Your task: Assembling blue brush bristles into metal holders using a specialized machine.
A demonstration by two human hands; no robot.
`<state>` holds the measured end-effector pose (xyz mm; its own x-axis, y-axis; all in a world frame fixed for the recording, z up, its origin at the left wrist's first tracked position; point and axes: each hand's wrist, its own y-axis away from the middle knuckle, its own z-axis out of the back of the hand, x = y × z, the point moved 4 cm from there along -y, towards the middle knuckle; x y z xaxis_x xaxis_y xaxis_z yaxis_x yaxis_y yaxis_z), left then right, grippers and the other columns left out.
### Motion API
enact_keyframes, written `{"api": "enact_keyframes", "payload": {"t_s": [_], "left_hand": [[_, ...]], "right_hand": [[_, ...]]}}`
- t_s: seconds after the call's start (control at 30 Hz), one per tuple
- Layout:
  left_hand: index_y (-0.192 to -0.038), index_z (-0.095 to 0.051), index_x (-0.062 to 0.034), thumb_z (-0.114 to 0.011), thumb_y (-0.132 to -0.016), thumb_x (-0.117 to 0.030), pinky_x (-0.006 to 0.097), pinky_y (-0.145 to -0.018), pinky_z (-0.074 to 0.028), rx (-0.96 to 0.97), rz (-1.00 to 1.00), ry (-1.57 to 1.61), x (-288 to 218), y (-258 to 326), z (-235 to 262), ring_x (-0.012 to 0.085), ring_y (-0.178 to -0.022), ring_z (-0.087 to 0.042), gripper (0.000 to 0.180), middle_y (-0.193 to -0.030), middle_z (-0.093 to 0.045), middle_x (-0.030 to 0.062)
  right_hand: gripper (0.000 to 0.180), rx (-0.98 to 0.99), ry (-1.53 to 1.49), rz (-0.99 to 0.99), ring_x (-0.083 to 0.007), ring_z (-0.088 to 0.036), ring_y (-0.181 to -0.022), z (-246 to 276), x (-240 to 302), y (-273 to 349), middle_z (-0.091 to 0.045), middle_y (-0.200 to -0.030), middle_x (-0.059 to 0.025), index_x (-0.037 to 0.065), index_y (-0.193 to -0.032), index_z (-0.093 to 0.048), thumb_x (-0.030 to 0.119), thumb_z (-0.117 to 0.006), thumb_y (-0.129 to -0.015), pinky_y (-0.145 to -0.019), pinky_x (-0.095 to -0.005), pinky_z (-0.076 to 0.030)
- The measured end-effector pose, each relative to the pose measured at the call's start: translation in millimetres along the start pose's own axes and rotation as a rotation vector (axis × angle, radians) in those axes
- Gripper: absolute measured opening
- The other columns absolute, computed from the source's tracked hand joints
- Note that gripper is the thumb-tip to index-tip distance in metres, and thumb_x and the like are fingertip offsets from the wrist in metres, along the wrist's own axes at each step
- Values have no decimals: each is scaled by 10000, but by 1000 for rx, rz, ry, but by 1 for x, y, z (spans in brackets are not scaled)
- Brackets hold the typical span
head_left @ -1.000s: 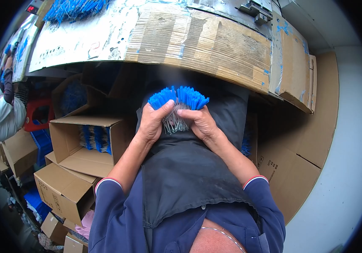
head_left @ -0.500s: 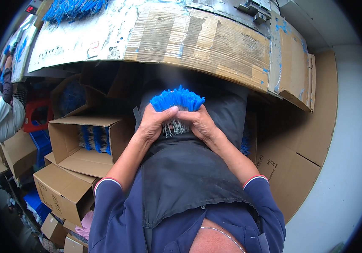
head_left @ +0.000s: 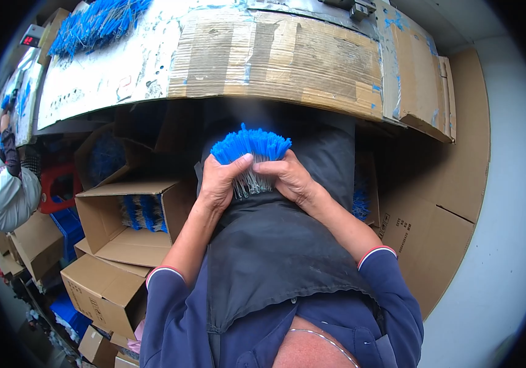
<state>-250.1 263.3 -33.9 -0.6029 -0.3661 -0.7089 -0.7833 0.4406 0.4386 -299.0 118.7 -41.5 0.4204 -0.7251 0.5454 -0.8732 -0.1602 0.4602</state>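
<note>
Both my hands grip one thick bundle of small wire brushes (head_left: 252,144), held above the black apron (head_left: 275,245) on my lap. Blue bristle ends fan out at the far side, and thin silvery wire stems with looped ends hang toward me. My left hand (head_left: 218,178) wraps the bundle's left side, thumb lying across the stems. From the right, my right hand (head_left: 293,176) closes round it, its thumb pointing at the other. Fingers behind the bundle are hidden.
A worktable edged with cardboard (head_left: 269,55) crosses ahead, with a pile of blue brushes (head_left: 97,27) at its far left. At left, an open cardboard box (head_left: 122,239) holds more brushes; further boxes (head_left: 100,288) sit below it. Another person (head_left: 11,196) works at far left.
My view has shifted slightly, so the table sits higher. The bundle stays in both hands; my right thumb has shifted a little on the stems.
</note>
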Motion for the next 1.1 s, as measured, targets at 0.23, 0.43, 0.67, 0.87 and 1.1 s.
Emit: {"api": "enact_keyframes", "payload": {"t_s": [0.23,0.43,0.67,0.87,1.1], "left_hand": [[-1142,-689,-30,-777,-874,-24,349,-939,-551,-110,-43,-79,6,-2,-2,165,-995,-697,282,-1084,-727,53],[-1134,-683,-21,-746,-903,-19,348,-937,-555,-132,-111,-32,-1,1,-1,168,-985,-697,239,-1081,-724,56],[-1159,-671,-25,-768,-892,-47,344,-954,-541,-56,-118,-25,-6,4,-5,163,-1022,-682,285,-1104,-714,53],[-1283,-621,-15,-792,-851,-3,320,-949,-530,-86,-68,-112,-4,3,-7,140,-1020,-670,465,-1127,-704,43],[-1312,-613,-21,-816,-831,-3,343,-987,-528,-116,-66,-86,-1,5,-4,162,-1046,-683,522,-1147,-708,52]], "right_hand": [[417,7,51,-16,-183,-643,-1116,-1,-1,0,-677,-1187,-56,21,-1245,-644,-44,-699,-837,-1015,-361,-501],[424,115,-107,-16,-187,-626,-1161,-4,3,1,-676,-1202,-60,23,-1275,-636,-27,-597,-855,-1065,-373,-469],[417,143,-186,-74,-196,-630,-1162,-2,-2,4,-679,-1229,-70,19,-1279,-634,-33,-576,-869,-1064,-371,-474],[453,144,-72,-83,-182,-628,-1165,-1,-5,-1,-669,-1237,-55,41,-1306,-617,-45,-610,-861,-1053,-367,-481],[477,155,11,-65,-162,-627,-1152,-16,2,7,-661,-1213,-44,60,-1311,-615,-29,-700,-851,-1029,-341,-494]]}}
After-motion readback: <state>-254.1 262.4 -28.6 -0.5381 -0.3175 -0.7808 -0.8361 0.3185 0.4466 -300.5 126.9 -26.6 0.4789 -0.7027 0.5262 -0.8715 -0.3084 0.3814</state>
